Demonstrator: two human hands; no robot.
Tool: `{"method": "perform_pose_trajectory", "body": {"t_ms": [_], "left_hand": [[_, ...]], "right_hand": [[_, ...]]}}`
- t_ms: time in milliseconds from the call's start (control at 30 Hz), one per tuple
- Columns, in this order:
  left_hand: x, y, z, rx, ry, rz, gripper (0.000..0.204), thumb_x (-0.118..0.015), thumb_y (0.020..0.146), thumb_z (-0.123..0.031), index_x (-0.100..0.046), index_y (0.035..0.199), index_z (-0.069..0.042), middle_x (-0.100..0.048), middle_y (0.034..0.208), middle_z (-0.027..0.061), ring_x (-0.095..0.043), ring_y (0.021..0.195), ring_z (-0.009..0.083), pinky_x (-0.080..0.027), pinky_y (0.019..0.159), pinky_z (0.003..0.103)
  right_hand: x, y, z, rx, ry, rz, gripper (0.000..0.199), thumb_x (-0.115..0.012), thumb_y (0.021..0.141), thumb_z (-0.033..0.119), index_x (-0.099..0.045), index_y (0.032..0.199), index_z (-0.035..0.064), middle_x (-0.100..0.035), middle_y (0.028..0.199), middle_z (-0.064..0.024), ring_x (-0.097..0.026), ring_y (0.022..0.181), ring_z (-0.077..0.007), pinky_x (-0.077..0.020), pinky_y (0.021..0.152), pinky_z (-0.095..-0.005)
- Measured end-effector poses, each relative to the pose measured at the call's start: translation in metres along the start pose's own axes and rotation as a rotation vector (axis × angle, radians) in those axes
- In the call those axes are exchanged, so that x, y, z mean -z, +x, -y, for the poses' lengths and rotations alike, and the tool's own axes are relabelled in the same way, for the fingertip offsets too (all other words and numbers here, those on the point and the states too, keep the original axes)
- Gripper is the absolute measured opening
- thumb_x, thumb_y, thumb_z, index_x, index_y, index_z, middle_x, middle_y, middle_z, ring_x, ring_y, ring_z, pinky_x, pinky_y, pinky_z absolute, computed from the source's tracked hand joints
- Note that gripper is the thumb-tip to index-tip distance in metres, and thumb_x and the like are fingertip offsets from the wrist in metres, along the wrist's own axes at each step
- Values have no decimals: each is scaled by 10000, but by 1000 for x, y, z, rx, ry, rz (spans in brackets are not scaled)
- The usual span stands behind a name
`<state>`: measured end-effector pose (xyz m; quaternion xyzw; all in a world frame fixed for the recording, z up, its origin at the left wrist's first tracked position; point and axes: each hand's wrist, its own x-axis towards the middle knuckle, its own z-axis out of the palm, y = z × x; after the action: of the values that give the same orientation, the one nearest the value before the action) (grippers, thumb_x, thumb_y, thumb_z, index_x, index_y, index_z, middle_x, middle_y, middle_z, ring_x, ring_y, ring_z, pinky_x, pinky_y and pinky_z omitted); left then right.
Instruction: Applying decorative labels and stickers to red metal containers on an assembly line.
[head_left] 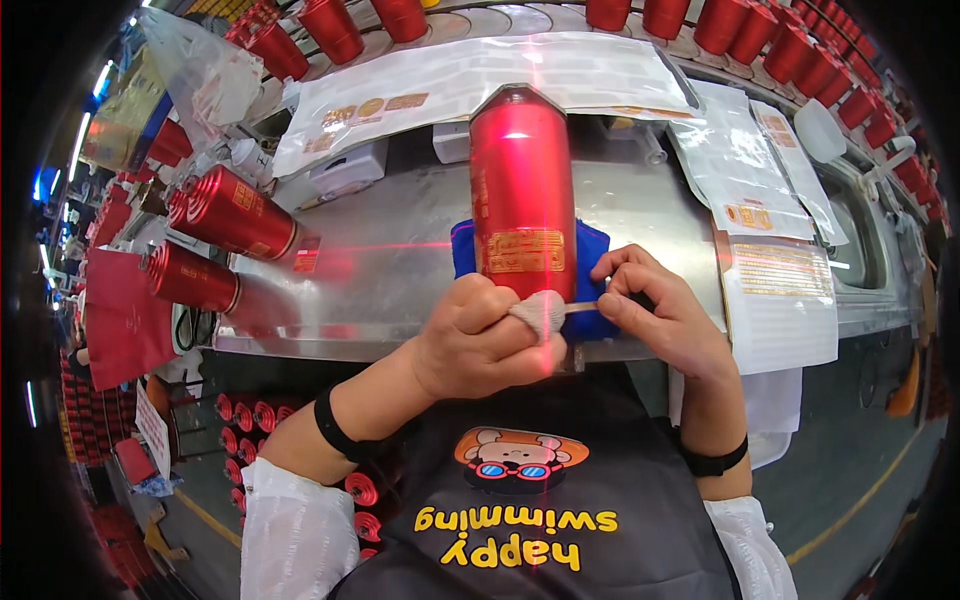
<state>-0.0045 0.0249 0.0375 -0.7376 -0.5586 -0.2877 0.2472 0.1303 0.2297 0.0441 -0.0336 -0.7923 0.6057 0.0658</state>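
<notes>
A shiny red metal canister [521, 190] with a gold panel stands in front of me on a blue cloth [592, 240]. My left hand [485, 335] is curled closed by its near end, and a pale cloth wrap [541, 314] covers one of its fingertips. Whether anything is inside that fist is hidden. Out from the wrap runs a thin pale strip [583, 307], whose other end my right hand [665, 310] pinches between thumb and finger. I cannot tell if the strip is a stick or part of the cloth.
Other red canisters [235, 215] stand at the left on the metal table [390, 220]. White printed sheets [400, 110] lie behind, with more sheets [775, 295] at the right. Red canisters [720, 25] line a curved conveyor at the back. A sink [855, 235] is at far right.
</notes>
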Motion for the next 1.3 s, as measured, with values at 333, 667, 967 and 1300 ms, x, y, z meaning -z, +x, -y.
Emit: {"method": "perform_pose_trajectory", "body": {"t_ms": [333,667,967,1300], "left_hand": [[0,-2,-3,69,-7,-70,298,-703,640,-84,-578,901,-151,-623,1026,86,-502,787,244,-412,588,344],[-6,-14,-5,145,-22,-133,318,-715,668,-44,-575,934,-149,-623,1014,102,-508,818,252,-412,601,341],[1,2,-3,65,61,-8,308,-708,633,-126,-595,916,-176,-635,945,8,-516,830,190,-434,652,308],[1,-1,-7,150,37,-93,312,-702,634,-112,-586,918,-166,-629,930,15,-523,800,198,-430,659,307]], "right_hand": [[-3,1,-3,8,-8,17,172,-642,891,151,-557,799,33,-510,1079,-56,-468,933,-120,-385,813,-246],[-9,4,2,4,-17,-5,182,-655,885,159,-558,796,33,-511,1071,-56,-473,930,-123,-393,799,-246],[-12,1,4,35,-54,-38,190,-660,879,154,-552,780,32,-508,1077,-60,-483,921,-125,-400,772,-248],[-12,3,1,56,-98,-21,188,-659,880,153,-553,780,34,-507,1082,-59,-488,919,-122,-407,763,-246]]}}
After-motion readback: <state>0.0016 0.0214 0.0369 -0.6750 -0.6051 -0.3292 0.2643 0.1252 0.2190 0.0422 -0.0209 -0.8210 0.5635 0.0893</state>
